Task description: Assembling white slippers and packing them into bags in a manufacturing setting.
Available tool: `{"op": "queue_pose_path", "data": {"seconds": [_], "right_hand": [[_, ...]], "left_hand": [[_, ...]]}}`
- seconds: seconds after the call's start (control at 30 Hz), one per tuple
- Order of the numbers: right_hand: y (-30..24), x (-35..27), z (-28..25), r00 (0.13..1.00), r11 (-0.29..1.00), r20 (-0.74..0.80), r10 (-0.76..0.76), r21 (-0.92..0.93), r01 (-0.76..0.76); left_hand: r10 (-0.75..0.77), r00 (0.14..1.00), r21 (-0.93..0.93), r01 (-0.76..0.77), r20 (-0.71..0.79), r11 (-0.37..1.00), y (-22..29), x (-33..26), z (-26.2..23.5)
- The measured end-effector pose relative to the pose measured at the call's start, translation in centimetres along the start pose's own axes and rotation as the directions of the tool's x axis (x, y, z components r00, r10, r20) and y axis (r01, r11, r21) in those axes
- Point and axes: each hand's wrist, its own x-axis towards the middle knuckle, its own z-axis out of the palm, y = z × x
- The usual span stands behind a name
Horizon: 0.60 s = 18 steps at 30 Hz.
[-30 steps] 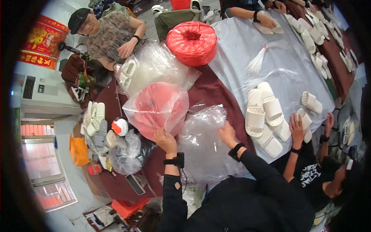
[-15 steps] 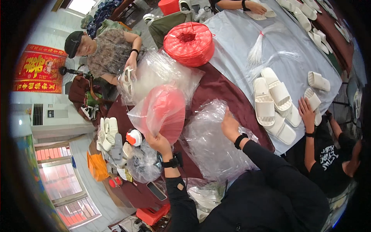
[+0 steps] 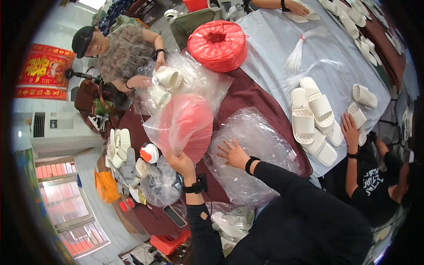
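Pinched in my left hand (image 3: pixel 180 163) is the lower edge of a clear plastic bag (image 3: pixel 154 128). Something round and red shows through the film, but its kind is hard to make out. To the right, my right hand (image 3: pixel 235 155) has its fingers spread over a crumpled pile of clear plastic bags (image 3: pixel 251 181); it grips nothing. Across the table, a co-worker's hands hold a pair of white slippers (image 3: pixel 167 78) above another heap of clear bags (image 3: pixel 198 84).
A big roll of red plastic twine (image 3: pixel 217 46) stands on the dark red tablecloth (image 3: pixel 251 90). Several white slippers (image 3: pixel 304 110) lie on the grey cloth at right, where another person's hand (image 3: pixel 350 128) rests on one. A phone (image 3: pixel 175 216) lies near my left forearm.
My right hand has moved left across the bag pile and spread its fingers. My left hand stays nearly in place with its bag. The co-worker's slippers have shifted right over the far bags.
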Motion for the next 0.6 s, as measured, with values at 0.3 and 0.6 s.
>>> {"op": "queue_pose_path", "data": {"seconds": [0.3,0.6], "right_hand": [[0.0,1.5,2.3,0.996,0.997,-0.046,0.077,-0.013,-0.078],[1.2,1.0,2.2,0.996,0.988,-0.084,0.033,0.156,-0.019]], "left_hand": [[-0.064,0.971,0.101,0.041,0.231,0.994,-0.4,-4.8,0.7],[-0.001,0.932,0.078,-0.029,0.363,0.997,0.1,-8.5,1.3]]}}
